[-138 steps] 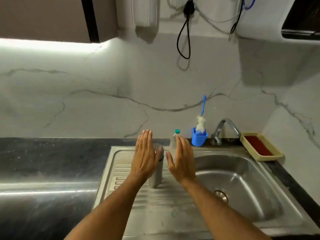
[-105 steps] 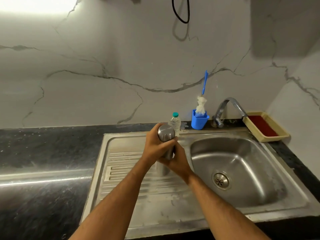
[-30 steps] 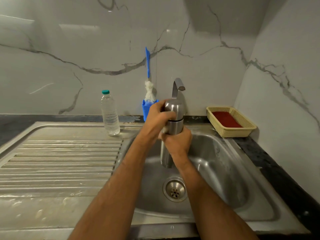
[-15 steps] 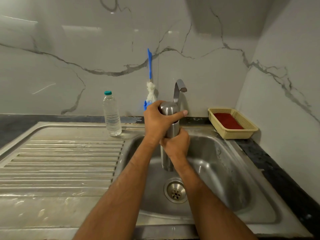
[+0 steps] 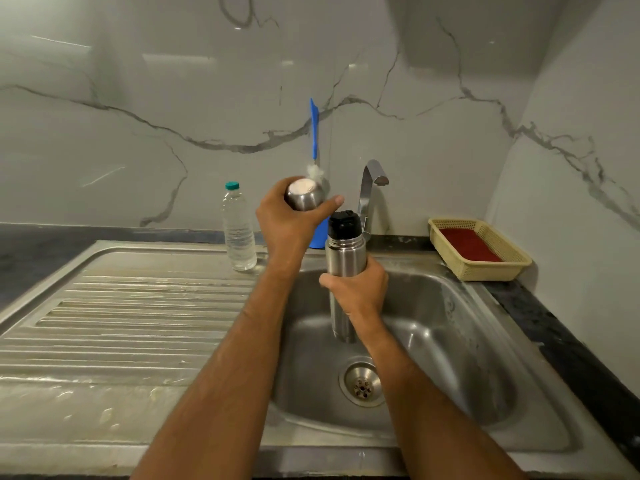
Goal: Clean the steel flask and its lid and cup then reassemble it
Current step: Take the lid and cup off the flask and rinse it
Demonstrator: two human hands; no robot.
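- Forearms come in from the near edge and reach over the steel sink (image 5: 450,441), whose drain (image 5: 362,385) sits below and nearer than both hands.
- Right hand (image 5: 358,289) is wrapped around the middle of the steel flask (image 5: 344,258), fingers curled tight about the body, so the flask stands upright over the basin with its bottom end showing below the fingers and clear of the basin floor.
- Black lid (image 5: 343,224) sits on the flask's neck, just above the right hand's fingers.
- Left hand (image 5: 289,225) is up and to the left of the lid, fingers closed around the steel cup (image 5: 304,195); the cup is off the flask, tilted, and the thumb stretches out toward the lid without touching it.
- Ribbed drainboard (image 5: 138,306) spreads out left of the left hand.
- Clear plastic bottle (image 5: 238,230) with a teal cap stands upright left of the left hand's fingers, near the back of the drainboard.
- Blue holder (image 5: 320,239) shows just behind the left hand, mostly hidden by it, and a blue-handled brush (image 5: 314,133) rises above the cup.
- Tap (image 5: 370,188) stands behind the flask, its spout just beyond the lid.
- Yellowish basket (image 5: 485,268) with a red pad inside rests on the counter, well to the right of the right hand's fingers.
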